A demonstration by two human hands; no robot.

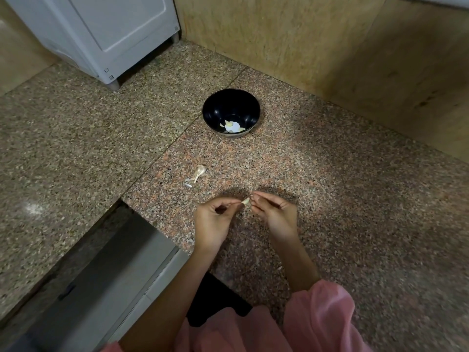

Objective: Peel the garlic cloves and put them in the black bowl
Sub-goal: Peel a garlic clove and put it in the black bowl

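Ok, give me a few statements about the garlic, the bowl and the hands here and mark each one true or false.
1. Both hands, left hand and right hand, hold one garlic clove between their fingertips. True.
2. The black bowl is empty. False: a few pale garlic pieces lie at its bottom.
3. Garlic skins lie on the granite counter between the hands and the bowl. True.
4. The bowl is tipped on its side. False: it stands upright.
5. The held clove is above the bowl. False: it is well short of it, near the person.
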